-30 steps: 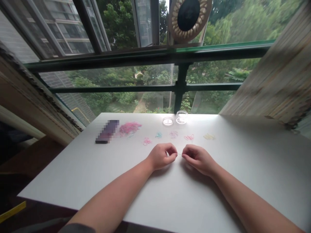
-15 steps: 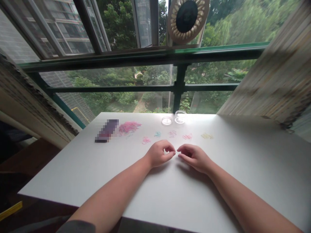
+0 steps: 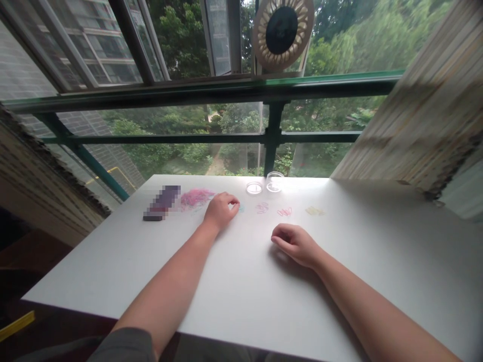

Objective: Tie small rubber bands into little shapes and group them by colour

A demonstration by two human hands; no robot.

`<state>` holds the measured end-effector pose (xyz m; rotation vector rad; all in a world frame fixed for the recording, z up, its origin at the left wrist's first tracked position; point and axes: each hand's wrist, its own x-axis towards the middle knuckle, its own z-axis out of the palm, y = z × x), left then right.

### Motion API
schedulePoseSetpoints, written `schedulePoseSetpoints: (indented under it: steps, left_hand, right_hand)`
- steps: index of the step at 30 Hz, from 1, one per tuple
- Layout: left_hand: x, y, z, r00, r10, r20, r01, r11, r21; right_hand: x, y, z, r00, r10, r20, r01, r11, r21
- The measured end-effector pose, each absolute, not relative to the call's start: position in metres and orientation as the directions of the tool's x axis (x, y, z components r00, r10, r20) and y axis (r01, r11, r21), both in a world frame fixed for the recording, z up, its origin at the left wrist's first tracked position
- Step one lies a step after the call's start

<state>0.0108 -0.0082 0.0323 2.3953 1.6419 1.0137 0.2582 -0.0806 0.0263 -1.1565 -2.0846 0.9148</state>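
Note:
My left hand (image 3: 221,211) is over the row of small piles, its thumb and forefinger pinched together beside the teal pile (image 3: 242,208). Anything in that pinch is too small to see. My right hand (image 3: 295,245) rests nearer the front with curled fingers, thumb tip against forefinger; what it holds, if anything, cannot be made out. Thin coloured loops, like small elastic bands, lie in a purple pile (image 3: 261,208), a red-pink pile (image 3: 285,212) and a yellow pile (image 3: 314,211). The pink pile at the row's left end is hidden by my left hand.
A large heap of mostly pink loops (image 3: 194,199) lies at the back left, beside a blurred-out dark oblong object (image 3: 162,203). Two clear round containers (image 3: 254,188) stand near the back edge of the white table (image 3: 241,281). Behind are a green railing (image 3: 181,139) and curtains.
My left hand has moved left and away from me, from beside my right hand to the piles. My right hand stays nearly in place, its fingertips now closer together.

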Motion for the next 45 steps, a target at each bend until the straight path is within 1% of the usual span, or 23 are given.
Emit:
schedulePoseSetpoints:
  steps: [4, 8, 12, 15, 19, 21, 22, 25, 29, 31, 39, 42, 45]
  left_hand:
    - [0.009, 0.001, 0.028, 0.148, 0.900, 0.409, 0.891, -0.301, 0.340]
    - [0.009, -0.001, 0.027, 0.138, 0.915, 0.379, 0.906, -0.271, 0.325]
    - [-0.009, -0.003, 0.029, 0.099, 0.913, 0.396, 0.899, -0.253, 0.359]
    - [-0.040, -0.008, 0.031, 0.003, 0.906, 0.424, 0.893, -0.193, 0.406]
    - [-0.078, -0.017, 0.030, -0.170, 0.899, 0.403, 0.867, -0.057, 0.494]
    - [-0.083, -0.020, 0.029, -0.212, 0.896, 0.391, 0.860, -0.019, 0.509]
    - [-0.081, -0.020, 0.028, -0.206, 0.899, 0.386, 0.863, -0.019, 0.505]
    - [-0.062, -0.015, 0.028, -0.089, 0.934, 0.347, 0.889, -0.083, 0.450]
    - [-0.032, 0.003, 0.036, 0.151, 0.967, 0.206, 0.945, -0.203, 0.258]
    - [-0.023, 0.013, 0.041, 0.225, 0.963, 0.146, 0.947, -0.252, 0.201]
    - [-0.012, 0.029, 0.048, 0.392, 0.919, 0.048, 0.917, -0.394, 0.057]
    - [-0.012, 0.029, 0.050, 0.460, 0.887, 0.039, 0.888, -0.460, 0.009]
    - [-0.012, 0.032, 0.054, 0.513, 0.856, 0.061, 0.858, -0.513, -0.023]
  right_hand:
    - [0.258, -0.081, 0.027, -0.454, 0.879, 0.147, 0.485, 0.382, -0.787]
    - [0.259, -0.080, 0.026, -0.454, 0.879, 0.149, 0.490, 0.386, -0.782]
    - [0.260, -0.080, 0.026, -0.454, 0.880, 0.140, 0.487, 0.377, -0.788]
    - [0.260, -0.080, 0.025, -0.449, 0.882, 0.144, 0.482, 0.374, -0.792]
    - [0.261, -0.080, 0.026, -0.445, 0.884, 0.141, 0.484, 0.370, -0.793]
    - [0.261, -0.081, 0.026, -0.446, 0.884, 0.140, 0.486, 0.370, -0.792]
    - [0.260, -0.081, 0.026, -0.448, 0.883, 0.138, 0.488, 0.371, -0.790]
    - [0.260, -0.081, 0.027, -0.450, 0.884, 0.130, 0.496, 0.368, -0.786]
    - [0.259, -0.080, 0.027, -0.450, 0.884, 0.128, 0.493, 0.365, -0.790]
    - [0.259, -0.079, 0.027, -0.445, 0.886, 0.129, 0.491, 0.362, -0.793]
    - [0.259, -0.080, 0.028, -0.447, 0.885, 0.127, 0.503, 0.366, -0.783]
    - [0.259, -0.080, 0.028, -0.453, 0.882, 0.128, 0.501, 0.370, -0.783]
    - [0.259, -0.080, 0.028, -0.452, 0.883, 0.129, 0.493, 0.368, -0.788]
